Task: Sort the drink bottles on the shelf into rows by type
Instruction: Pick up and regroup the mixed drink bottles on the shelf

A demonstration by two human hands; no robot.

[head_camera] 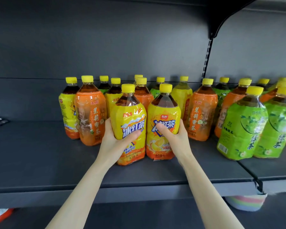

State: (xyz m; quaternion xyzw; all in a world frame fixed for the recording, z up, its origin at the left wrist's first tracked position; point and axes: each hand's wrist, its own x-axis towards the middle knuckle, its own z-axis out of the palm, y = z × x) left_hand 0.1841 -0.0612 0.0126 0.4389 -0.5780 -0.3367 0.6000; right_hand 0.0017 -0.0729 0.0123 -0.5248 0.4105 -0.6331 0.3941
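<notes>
Two yellow-labelled iced-tea bottles stand side by side at the front of the dark grey shelf [40, 154], nearly touching, both upright with yellow caps. The left hand [116, 139] is wrapped around the left yellow bottle [130, 116] from its 9 o'clock side, thumb lying across the blue lettering on the front, so that grip is clamped on the bottle. The right hand [175, 136] holds the right yellow bottle [163, 116] from its 3 o'clock side, thumb pressed on the label's front, the grip likewise closed around it. Both bottle bases sit at the shelf surface; whether either is lifted slightly cannot be told. Behind them, toward 12 o'clock, the remaining bottles crowd in mixed order. At 10 o'clock of the held pair stands an orange-labelled jasmine tea bottle [90, 113], with another yellow bottle [68, 109] just beside it at its 9 o'clock. At 2 o'clock stands a second orange bottle [203, 113]. Further toward 3 o'clock two green-labelled tea bottles [243, 128] stand forward of the rest, tilted in the wide lens, with more orange and green bottles packed behind them. A black shelf bracket [221, 19] hangs at the upper right.
</notes>
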